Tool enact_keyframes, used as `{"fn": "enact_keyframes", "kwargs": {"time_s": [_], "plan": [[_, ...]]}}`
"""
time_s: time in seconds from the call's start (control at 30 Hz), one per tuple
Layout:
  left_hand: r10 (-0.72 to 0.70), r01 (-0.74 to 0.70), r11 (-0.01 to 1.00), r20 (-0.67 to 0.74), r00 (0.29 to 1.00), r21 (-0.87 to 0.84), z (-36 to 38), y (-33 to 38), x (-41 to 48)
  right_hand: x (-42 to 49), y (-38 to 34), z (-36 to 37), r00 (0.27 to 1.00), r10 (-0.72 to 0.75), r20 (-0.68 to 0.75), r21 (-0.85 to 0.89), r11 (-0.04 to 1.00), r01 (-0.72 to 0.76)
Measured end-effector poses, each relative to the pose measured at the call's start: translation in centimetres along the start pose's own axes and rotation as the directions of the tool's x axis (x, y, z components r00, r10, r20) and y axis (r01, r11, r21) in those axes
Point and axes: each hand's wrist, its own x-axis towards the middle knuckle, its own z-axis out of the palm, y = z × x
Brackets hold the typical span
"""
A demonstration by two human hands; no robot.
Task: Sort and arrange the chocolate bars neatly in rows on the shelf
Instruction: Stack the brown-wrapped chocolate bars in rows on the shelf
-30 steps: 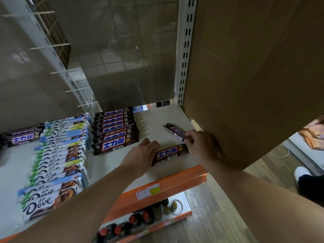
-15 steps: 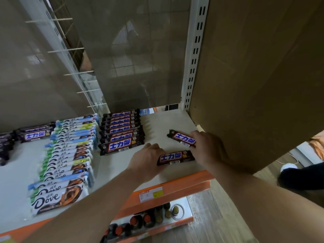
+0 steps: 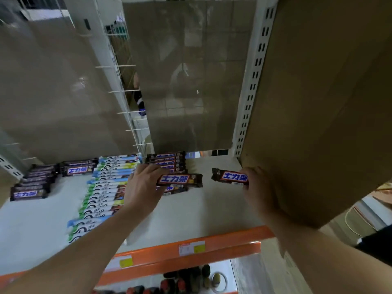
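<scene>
My left hand (image 3: pixel 143 187) grips a brown Snickers bar (image 3: pixel 180 180) by its left end, held just above the front of the middle Snickers row (image 3: pixel 166 161). My right hand (image 3: pixel 257 187) holds a second brown Snickers bar (image 3: pixel 231 177) by its right end, above the white shelf (image 3: pixel 212 209) near the right wall. A long row of white Dove bars (image 3: pixel 106 192) runs front to back on the left, partly hidden by my left forearm. More Snickers bars (image 3: pixel 31 183) lie in rows at the far left.
A brown cardboard panel (image 3: pixel 318 102) closes the shelf's right side, next to a slotted white upright (image 3: pixel 252 85). An orange price rail (image 3: pixel 191 249) edges the front. Small bottles (image 3: pixel 184 281) stand on the shelf below. A mesh back panel (image 3: pixel 186 81) is behind.
Both hands have lifted their Snickers bars off the shelf. The left hand carried its bar back and left to the middle row; the right bar is now level. The camera has tilted up.
</scene>
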Motion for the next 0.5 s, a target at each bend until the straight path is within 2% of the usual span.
{"fn": "enact_keyframes", "kwargs": {"time_s": [0.5], "plan": [[-0.115, 0.113, 0.993, -0.07, 0.991, -0.025, -3.3, -1.9, -2.0, 0.1, -2.0, -0.6, 0.99, -0.137, 0.025, 0.061, 0.989, 0.135]]}}
